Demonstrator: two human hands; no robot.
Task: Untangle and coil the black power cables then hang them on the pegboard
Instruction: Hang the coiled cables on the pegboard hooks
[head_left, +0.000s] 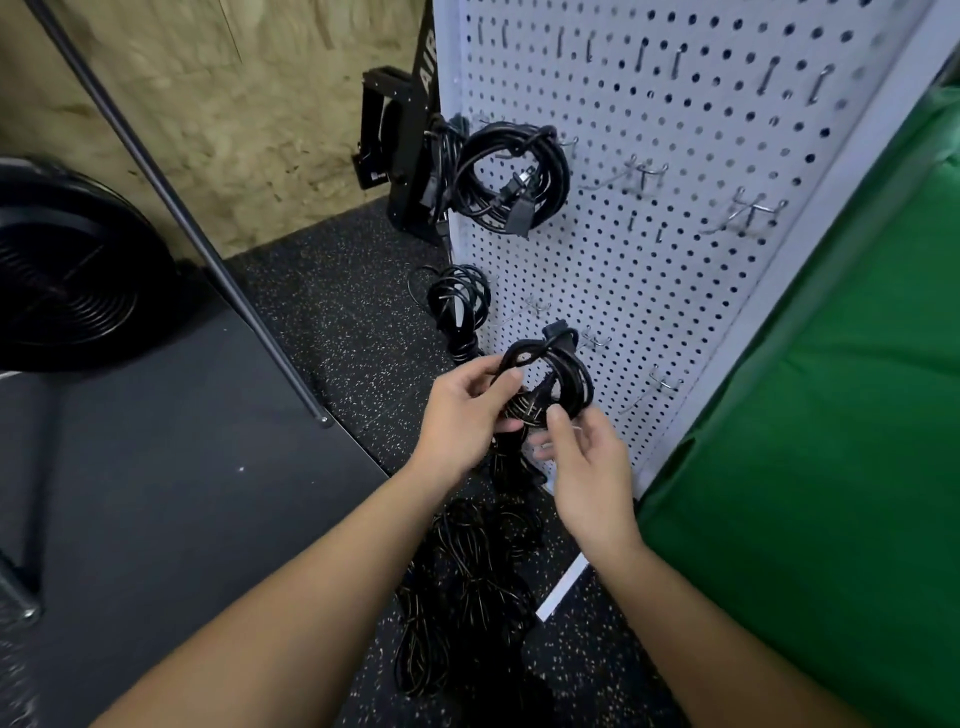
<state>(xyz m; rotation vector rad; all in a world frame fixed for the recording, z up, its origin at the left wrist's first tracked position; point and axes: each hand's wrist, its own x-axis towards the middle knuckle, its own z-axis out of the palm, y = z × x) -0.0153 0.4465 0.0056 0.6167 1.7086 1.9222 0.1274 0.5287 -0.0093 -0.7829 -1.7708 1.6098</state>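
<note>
Black coiled power cable (550, 379) held before the white pegboard (675, 249), near its lower hooks.
Left hand (467, 415) grips the loops; right hand (587, 467) pinches the lower edge. Light, springy, apt to unwind; best held across the bundled loops.

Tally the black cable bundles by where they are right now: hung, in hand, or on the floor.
Hung on the pegboard: 2
In hand: 1 coil, held by left hand and right hand
On the floor: 1 pile
Total: 4
</note>
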